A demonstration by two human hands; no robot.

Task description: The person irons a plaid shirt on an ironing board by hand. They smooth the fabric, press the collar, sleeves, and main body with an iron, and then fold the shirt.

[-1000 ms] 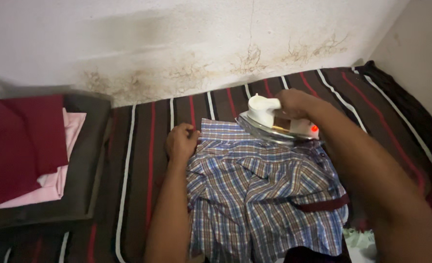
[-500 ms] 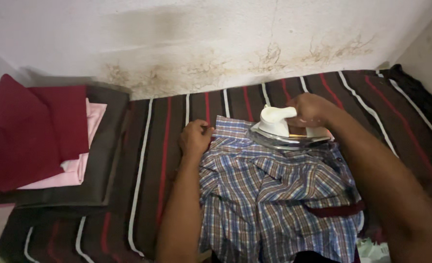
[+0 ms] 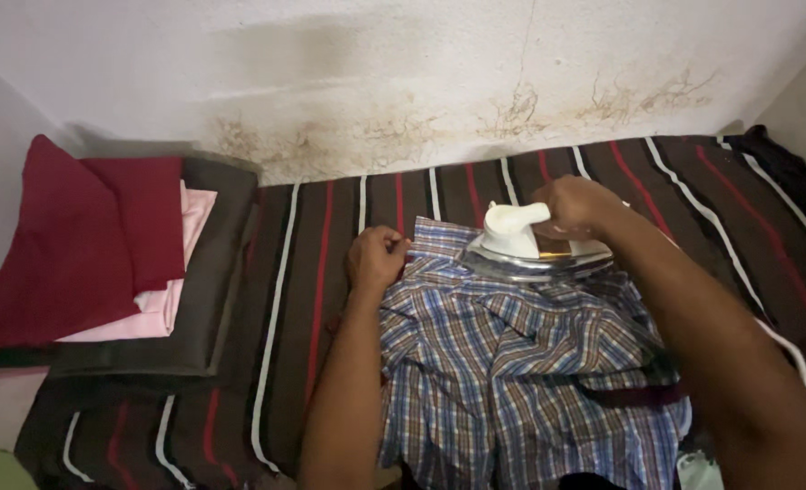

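A blue, white and brown plaid shirt (image 3: 521, 372) lies spread on a dark striped cloth (image 3: 303, 299). My right hand (image 3: 577, 207) grips the handle of a white clothes iron (image 3: 523, 243) with a metal sole, which rests flat on the shirt's far edge. My left hand (image 3: 376, 259) pinches the shirt's upper left corner and holds it down on the cloth. Both forearms reach in from the bottom of the view.
A stack of folded clothes sits at the left: dark red (image 3: 76, 236) on top, pink (image 3: 181, 272) under it, dark brown (image 3: 217, 263) below. A stained white wall (image 3: 403, 82) runs along the back. Striped cloth extends right to a corner.
The iron has slid left along the shirt's far edge toward my left hand. My view has shifted, so the folded stack shows more fully at the left.
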